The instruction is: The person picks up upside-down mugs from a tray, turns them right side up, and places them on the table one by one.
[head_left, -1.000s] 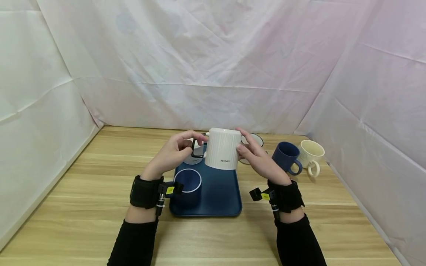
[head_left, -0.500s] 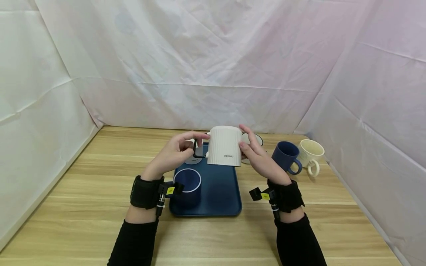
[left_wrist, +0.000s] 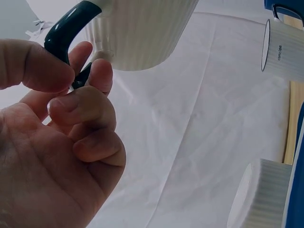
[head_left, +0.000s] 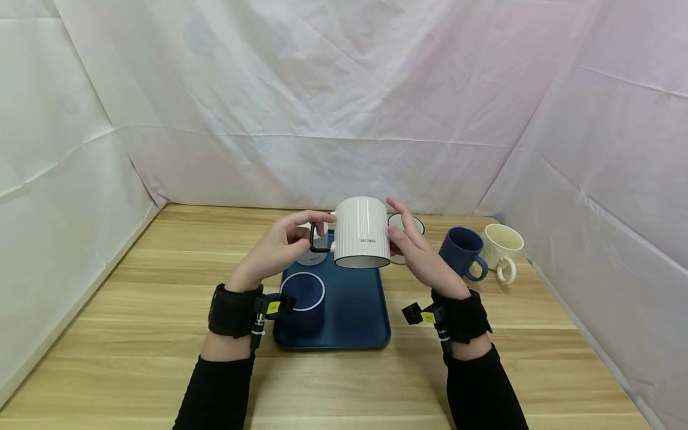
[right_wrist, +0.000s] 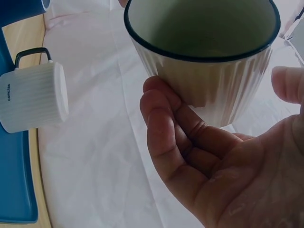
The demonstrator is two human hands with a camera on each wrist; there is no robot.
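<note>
Above the blue tray (head_left: 352,316) I hold a white ribbed mug (head_left: 361,233) upside down, its dark-rimmed mouth (right_wrist: 202,28) tipped toward me. My left hand (head_left: 314,230) pinches its black handle (left_wrist: 66,28) between thumb and fingers. On the mug's right side rests my right hand (head_left: 400,233), fingers (right_wrist: 164,123) almost straight and the thumb apart. A blue mug with a white rim (head_left: 303,298) stands on the tray's near left corner. Another white ribbed mug (head_left: 312,258) sits on the tray behind my left hand, mostly hidden.
On the wooden table (head_left: 134,310), right of the tray, stand a white mug (head_left: 411,224) behind my right hand, a dark blue mug (head_left: 462,251) and a cream mug (head_left: 502,248). White cloth walls close in the back and both sides.
The white mug has risen slightly and tipped, so its mouth now faces me more. Both hands went up with it and keep the same hold.
</note>
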